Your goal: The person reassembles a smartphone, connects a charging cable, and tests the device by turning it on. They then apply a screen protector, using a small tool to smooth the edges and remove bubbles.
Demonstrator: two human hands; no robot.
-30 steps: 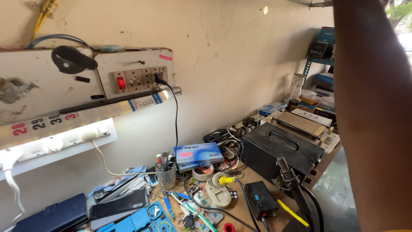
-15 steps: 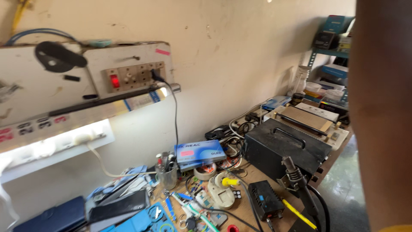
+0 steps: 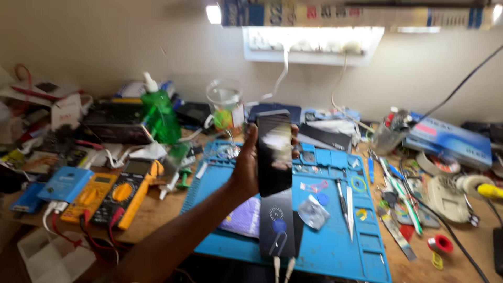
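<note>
My left hand point(image 3: 245, 172) reaches in from the lower left and is shut on a black phone point(image 3: 274, 153). It holds the phone upright above a blue work mat point(image 3: 335, 251), glossy face toward me, thumb on its left edge and fingers behind it. Below it, a second dark phone-shaped panel point(image 3: 277, 222) lies flat on the mat, next to a purple cloth point(image 3: 243, 216). Tweezers point(image 3: 350, 209) and small parts lie on the mat to the right. My right hand is out of sight.
Two yellow multimeters point(image 3: 112, 193) and a blue box point(image 3: 65, 183) sit left of the mat. Behind stand a green bottle point(image 3: 160, 118) and a clear glass point(image 3: 224, 99). At right are a blue carton point(image 3: 450, 139), tape rolls point(image 3: 440, 243) and cables. A lit lamp strip point(image 3: 314, 39) hangs on the wall.
The view has swung from the wall and the bench's right end down to the left. The raised arm at the right edge is gone; my left hand with the phone has come into view.
</note>
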